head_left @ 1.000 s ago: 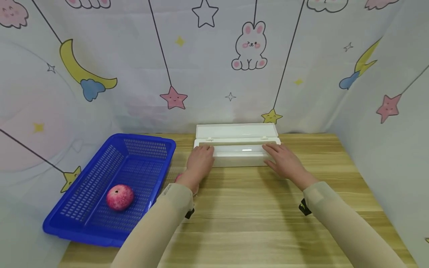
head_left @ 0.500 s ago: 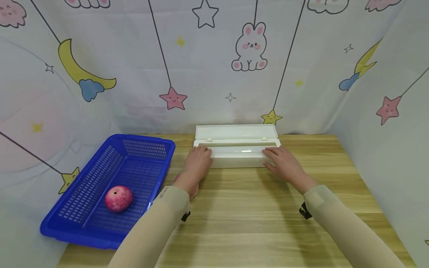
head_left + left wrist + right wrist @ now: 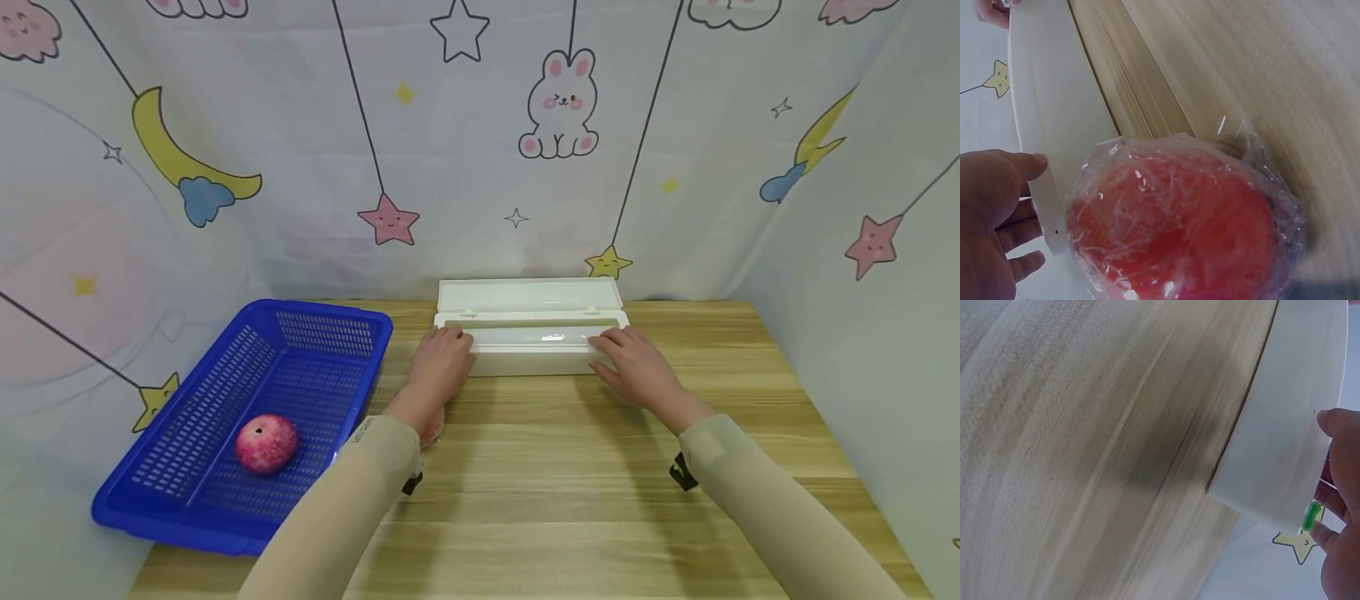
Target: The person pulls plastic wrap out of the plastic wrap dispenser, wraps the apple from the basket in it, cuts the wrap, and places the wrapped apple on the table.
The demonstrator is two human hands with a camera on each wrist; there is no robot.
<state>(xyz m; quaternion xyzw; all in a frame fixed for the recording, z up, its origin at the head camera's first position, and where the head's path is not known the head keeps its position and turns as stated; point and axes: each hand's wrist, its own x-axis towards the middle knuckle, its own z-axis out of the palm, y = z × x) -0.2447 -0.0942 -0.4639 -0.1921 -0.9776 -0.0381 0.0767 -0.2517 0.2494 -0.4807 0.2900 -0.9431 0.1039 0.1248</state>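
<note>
A long white cling film dispenser (image 3: 536, 361) lies at the back of the table, its hinged lid (image 3: 529, 294) tipped back against the wall. My left hand (image 3: 442, 362) grips its left end, thumb on the front edge and fingers over the top. At the right end my right hand (image 3: 637, 367) holds it the same way; a small green piece (image 3: 1312, 516) shows by those fingers in the right wrist view. Below my left wrist sits a red round fruit wrapped in clear film (image 3: 1172, 219), mostly hidden by the forearm in the head view.
A blue plastic basket (image 3: 333, 315) stands on the left with one pinkish-red round fruit (image 3: 267, 444) in it. The wooden table (image 3: 555, 500) ends at a patterned cloth wall (image 3: 480, 183) at the back and sides.
The left hand and forearm have shifted slightly left and toward me. The right hand and the dispenser stay nearly in place.
</note>
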